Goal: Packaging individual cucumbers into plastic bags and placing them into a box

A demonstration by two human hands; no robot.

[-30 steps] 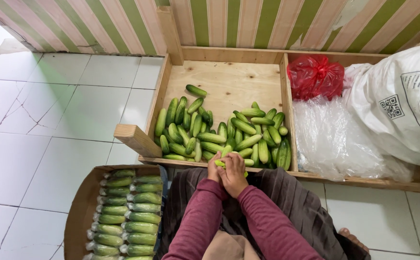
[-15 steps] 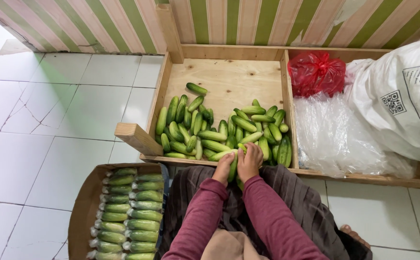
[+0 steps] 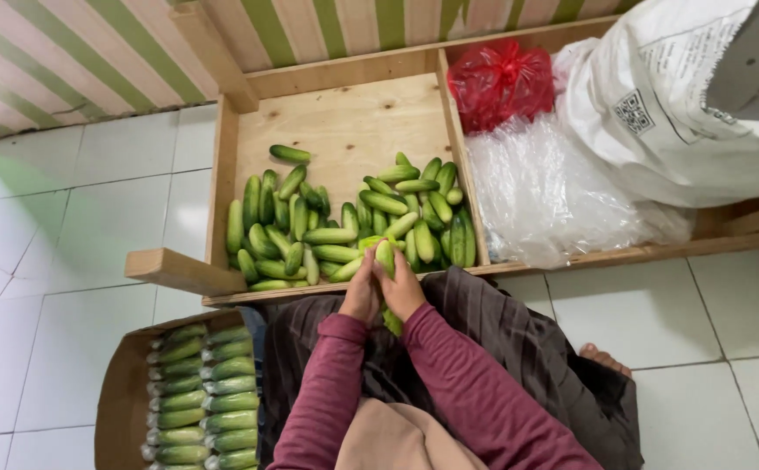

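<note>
A second ago both hands reached into the near edge of the wooden crate (image 3: 344, 122), among the loose cucumbers (image 3: 327, 235). Now they have drawn back toward the lap and come together, with one cucumber (image 3: 385, 258) lifted out of the pile and held upright between them. That suggests a single piece has been picked for handling, while the rest of the heap lies much as it did.

The left hand (image 3: 362, 296) and the right hand (image 3: 403, 292) are pressed close, both clamped on the same cucumber: its pale green top pokes above the fingertips and its lower end shows below the palms, over the dark striped cloth (image 3: 519, 339) across the knees. It sits just off the crate's near rail, right above the front edge, not resting on anything.

By the left knee on the tiled floor (image 3: 66, 218), a cardboard box (image 3: 122, 392) holds neat rows of wrapped cucumbers (image 3: 209, 400). Right of the crate's divider lie a stack of clear plastic bags (image 3: 553, 191), a red plastic bag (image 3: 497, 83) and a large white sack (image 3: 658, 113).
</note>
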